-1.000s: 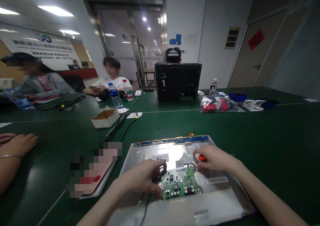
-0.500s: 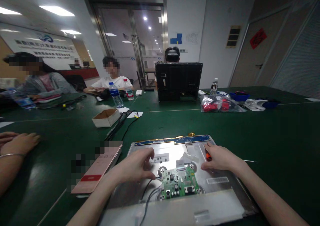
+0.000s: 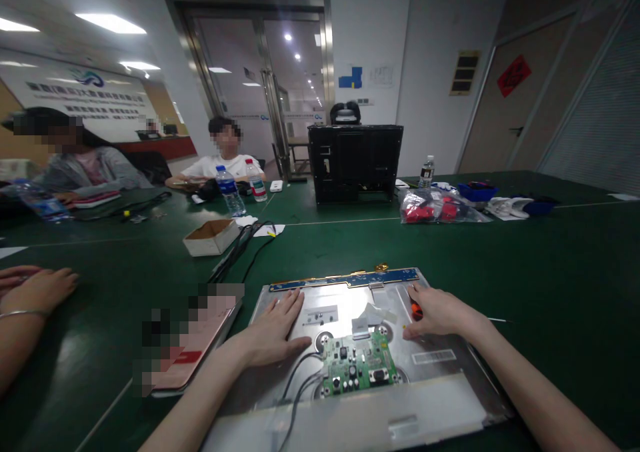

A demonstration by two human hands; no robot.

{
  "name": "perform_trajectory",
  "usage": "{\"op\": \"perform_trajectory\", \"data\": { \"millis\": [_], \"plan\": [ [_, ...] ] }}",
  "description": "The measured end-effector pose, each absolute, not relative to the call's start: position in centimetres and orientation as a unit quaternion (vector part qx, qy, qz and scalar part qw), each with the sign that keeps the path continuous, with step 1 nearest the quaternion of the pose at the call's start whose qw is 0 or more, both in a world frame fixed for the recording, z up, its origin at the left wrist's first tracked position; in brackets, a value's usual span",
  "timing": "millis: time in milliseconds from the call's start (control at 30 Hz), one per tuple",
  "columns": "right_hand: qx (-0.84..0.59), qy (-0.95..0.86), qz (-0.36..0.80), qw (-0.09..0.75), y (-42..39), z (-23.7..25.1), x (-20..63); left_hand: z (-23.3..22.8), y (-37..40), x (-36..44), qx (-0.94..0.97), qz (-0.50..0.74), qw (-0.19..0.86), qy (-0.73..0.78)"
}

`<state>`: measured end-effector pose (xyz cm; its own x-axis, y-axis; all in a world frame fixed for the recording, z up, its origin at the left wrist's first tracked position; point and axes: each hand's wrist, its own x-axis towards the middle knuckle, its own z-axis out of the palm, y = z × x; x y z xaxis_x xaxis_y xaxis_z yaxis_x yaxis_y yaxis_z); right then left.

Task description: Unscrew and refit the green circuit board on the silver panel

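Note:
A silvery display panel (image 3: 435, 379) lies back side up on the green table before me. On it sit a green circuit board (image 3: 357, 365) and, along the far edge, a narrow blue circuit strip (image 3: 345, 281). My left hand (image 3: 273, 332) rests flat on the panel left of the green board, fingers extended and holding nothing. Over the panel's right part, my right hand (image 3: 440, 312) is closed around a screwdriver (image 3: 416, 311); its orange handle shows by the fingers and its thin shaft sticks out to the right. Dark cables (image 3: 300, 385) run from the board's left side.
A pink notebook (image 3: 200, 345) and black cables (image 3: 233, 255) lie left of the panel, near an open small box (image 3: 210, 237). Another person's hands (image 3: 43, 289) rest at far left. Across the table stand bottles (image 3: 231, 192), a black monitor housing (image 3: 356, 162) and a plastic bag (image 3: 440, 207).
My left hand has come off the cable at the green board's left side and flattened onto the panel. My right hand stays in nearly the same place with the screwdriver.

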<state>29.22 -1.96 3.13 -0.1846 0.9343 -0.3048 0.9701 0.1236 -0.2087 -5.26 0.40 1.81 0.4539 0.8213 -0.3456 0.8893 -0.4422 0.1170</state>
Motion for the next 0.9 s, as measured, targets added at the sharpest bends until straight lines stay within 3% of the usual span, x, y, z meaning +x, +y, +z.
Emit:
{"op": "perform_trajectory", "data": {
  "millis": [400, 633, 900],
  "plan": [
    [0.644, 0.743, -0.174, 0.047, -1.7, 3.0, 29.6, 1.3, 0.3, -4.9, 0.849, -0.087, 0.132, 0.504],
    [0.628, 0.756, -0.183, 0.028, -1.6, 2.3, 30.0, 1.0, 0.2, -3.6, 0.854, 0.073, 0.092, 0.506],
    [0.632, 0.751, -0.19, 0.036, -1.7, 2.5, 29.7, -0.2, 1.0, -2.0, 0.868, 0.155, 0.159, 0.444]
  ]
}}
